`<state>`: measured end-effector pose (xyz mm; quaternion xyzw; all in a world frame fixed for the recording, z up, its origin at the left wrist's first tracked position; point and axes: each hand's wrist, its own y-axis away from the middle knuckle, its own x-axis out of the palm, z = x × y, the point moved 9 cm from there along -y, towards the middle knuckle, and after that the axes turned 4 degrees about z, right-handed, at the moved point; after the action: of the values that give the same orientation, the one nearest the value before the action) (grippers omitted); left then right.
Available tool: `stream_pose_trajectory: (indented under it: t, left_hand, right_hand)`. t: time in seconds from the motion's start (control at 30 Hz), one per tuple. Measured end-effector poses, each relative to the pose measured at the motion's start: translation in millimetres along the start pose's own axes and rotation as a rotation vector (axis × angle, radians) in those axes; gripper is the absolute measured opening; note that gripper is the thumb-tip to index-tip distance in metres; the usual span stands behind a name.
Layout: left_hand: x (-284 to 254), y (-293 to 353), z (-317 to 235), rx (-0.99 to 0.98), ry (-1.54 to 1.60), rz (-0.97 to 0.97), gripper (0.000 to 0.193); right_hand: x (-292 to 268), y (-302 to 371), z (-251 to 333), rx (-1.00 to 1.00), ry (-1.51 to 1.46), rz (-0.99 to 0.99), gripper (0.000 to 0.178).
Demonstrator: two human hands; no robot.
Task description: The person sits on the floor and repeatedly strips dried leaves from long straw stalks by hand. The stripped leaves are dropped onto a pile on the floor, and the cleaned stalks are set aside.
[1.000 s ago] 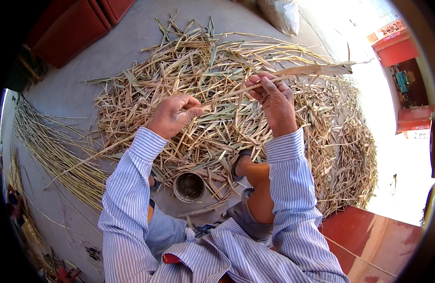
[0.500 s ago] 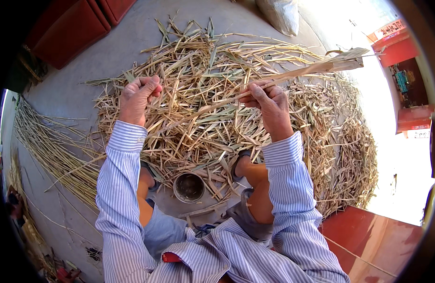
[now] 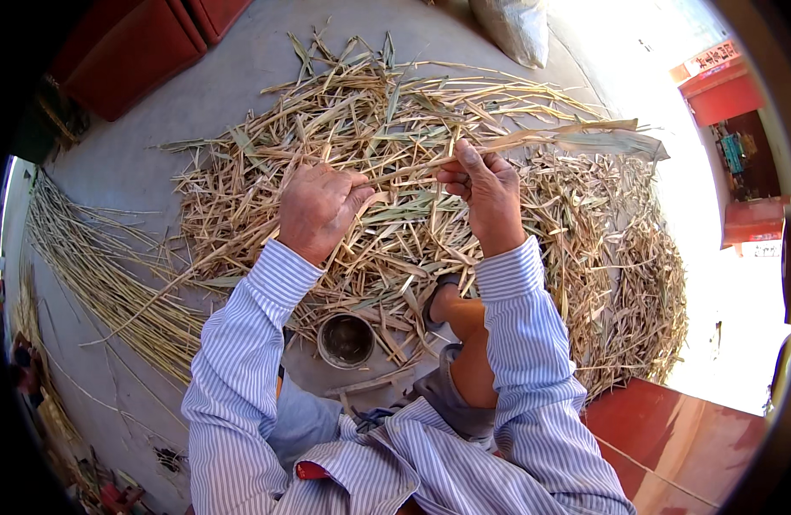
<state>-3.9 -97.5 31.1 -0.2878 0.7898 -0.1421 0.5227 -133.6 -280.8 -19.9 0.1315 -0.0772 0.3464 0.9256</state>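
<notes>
Over one heap of dry leaves (image 3: 413,249), too many to count, one long stalk (image 3: 406,172) was again steadied at two places: the left hand (image 3: 321,210), away half a second earlier, had returned to grip it, while the right hand (image 3: 483,189) pinched it farther along. One bowl (image 3: 325,343) stood just beside the heap's near edge.

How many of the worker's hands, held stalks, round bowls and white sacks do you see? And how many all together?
Hands: 2 (left hand, right hand)
Held stalk: 1
Bowl: 1
Sack: 1
Total: 5
</notes>
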Motion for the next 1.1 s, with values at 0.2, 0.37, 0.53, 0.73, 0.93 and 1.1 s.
stream_pose_trajectory:
  t: [0.2, 0.37, 0.53, 0.73, 0.93, 1.1]
  left_hand:
    - [-20.0, 10.4, 72.8, -0.608, 0.857, -0.177, 0.023]
    - [-54.6, -5.9, 50.5, -0.116, -0.518, -0.105, 0.041]
    - [-12.2, -8.8, 17.7, -0.071, 0.037, 0.084, 0.038]
    - [-2.9, -6.0, 32.2, -0.193, 0.092, 0.186, 0.028]
    - [-5.7, 1.7, 58.9, -0.343, 0.223, 0.283, 0.029]
    - [-12.4, 6.3, 72.8, -0.412, 0.33, 0.295, 0.025]
  right_hand:
    - [-9.9, -4.9, -0.6, -0.025, 0.02, -0.018, 0.034]
    - [-9.3, -3.8, 1.0, -0.02, 0.048, -0.018, 0.034]
    - [1.7, -1.6, -2.0, -0.012, -0.008, 0.003, 0.033]
    - [-9.6, -7.2, 7.9, -0.059, -0.062, 0.007, 0.03]
    - [-42.1, -13.9, 24.6, -0.136, -0.143, -0.028, 0.026]
    - [-57.3, -14.5, 33.0, -0.139, -0.157, -0.056, 0.025]
